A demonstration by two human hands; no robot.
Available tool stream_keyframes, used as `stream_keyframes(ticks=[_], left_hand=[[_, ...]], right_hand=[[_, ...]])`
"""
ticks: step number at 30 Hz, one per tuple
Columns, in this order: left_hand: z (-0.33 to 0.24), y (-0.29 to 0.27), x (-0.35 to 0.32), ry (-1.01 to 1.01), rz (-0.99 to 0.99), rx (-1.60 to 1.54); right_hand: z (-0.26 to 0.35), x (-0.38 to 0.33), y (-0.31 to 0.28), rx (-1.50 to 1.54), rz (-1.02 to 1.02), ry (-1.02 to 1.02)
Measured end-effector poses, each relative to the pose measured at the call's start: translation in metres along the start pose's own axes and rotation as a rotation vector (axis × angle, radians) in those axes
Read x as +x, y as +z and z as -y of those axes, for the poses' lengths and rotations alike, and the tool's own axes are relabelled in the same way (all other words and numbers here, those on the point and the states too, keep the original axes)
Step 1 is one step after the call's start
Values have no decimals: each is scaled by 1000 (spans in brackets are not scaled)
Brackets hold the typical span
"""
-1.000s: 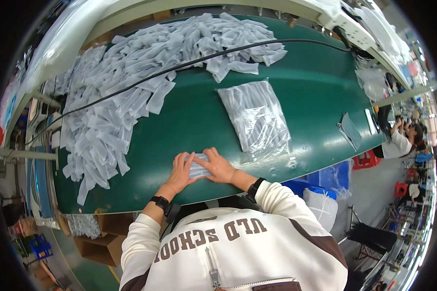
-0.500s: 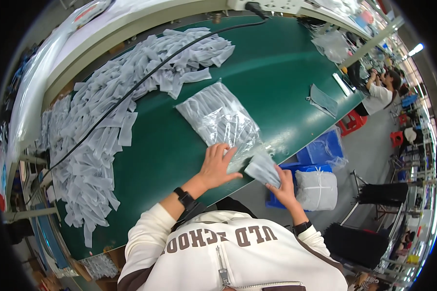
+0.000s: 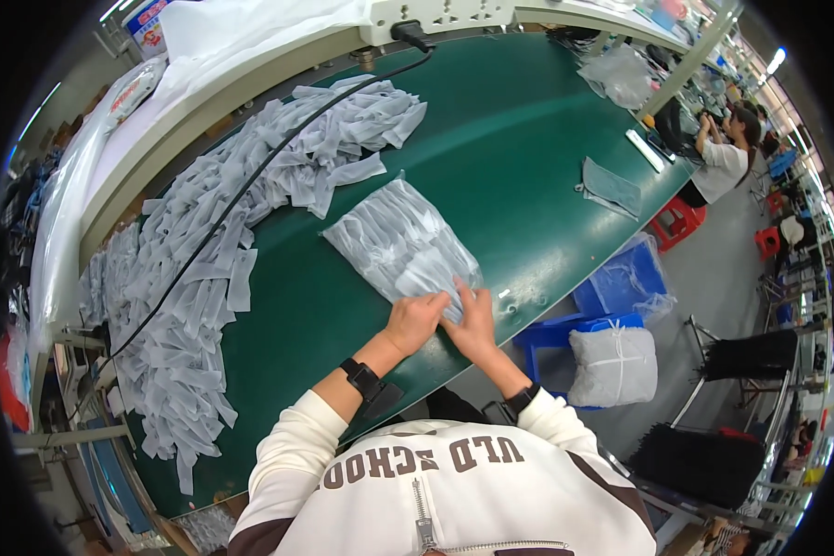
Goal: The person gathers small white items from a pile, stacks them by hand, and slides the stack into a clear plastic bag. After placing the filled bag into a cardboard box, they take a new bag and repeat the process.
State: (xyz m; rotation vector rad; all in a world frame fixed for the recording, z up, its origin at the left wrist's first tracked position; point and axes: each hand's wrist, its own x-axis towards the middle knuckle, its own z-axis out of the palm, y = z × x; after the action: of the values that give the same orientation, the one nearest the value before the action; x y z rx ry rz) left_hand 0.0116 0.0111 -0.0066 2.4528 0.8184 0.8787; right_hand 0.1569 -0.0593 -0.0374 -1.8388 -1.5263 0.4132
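A clear plastic bag (image 3: 375, 232) filled with rows of pale grey fabric pieces lies on the green table before me. My left hand (image 3: 415, 322) is closed on the near edge of the bag, fingers curled. Right beside it, my right hand (image 3: 473, 324) grips a small bundle of grey fabric pieces (image 3: 431, 271) at the bag's near end. The bundle lies within the bag's mouth, and my fingers partly cover its near end. The two hands almost touch.
A large heap of grey fabric pieces (image 3: 185, 278) spreads along the table's left and back. A black cable (image 3: 241, 190) crosses above it. A grey folded cloth (image 3: 612, 188) lies at the right. Beyond the table edge are blue bins (image 3: 621, 283) and a tied white bundle (image 3: 613, 366); a person sits farther off.
My right hand has moved left with the fabric bundle, from beside the bag into its near end. My left hand's spread fingers have closed on the bag's edge.
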Motion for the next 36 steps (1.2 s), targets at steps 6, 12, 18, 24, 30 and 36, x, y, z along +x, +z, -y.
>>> stream_keyframes(ticks=[6, 12, 18, 24, 30, 36], left_hand=[[1, 9, -6, 29, -42, -117], [2, 11, -15, -122, 12, -125], [70, -51, -47, -197, -148, 43], [235, -171, -104, -542, -387, 673], [293, -211, -94, -766, -188, 811], [295, -192, -112, -803, -10, 736]], right_hand=[[-17, 76, 60, -413, -249, -99], [-3, 82, 67, -236, -80, -9], [-77, 23, -11, -242, -48, -126], [-112, -2, -51, -192, -208, 103], [-40, 15, -55, -146, -124, 89], [8, 23, -59, -115, -114, -125]])
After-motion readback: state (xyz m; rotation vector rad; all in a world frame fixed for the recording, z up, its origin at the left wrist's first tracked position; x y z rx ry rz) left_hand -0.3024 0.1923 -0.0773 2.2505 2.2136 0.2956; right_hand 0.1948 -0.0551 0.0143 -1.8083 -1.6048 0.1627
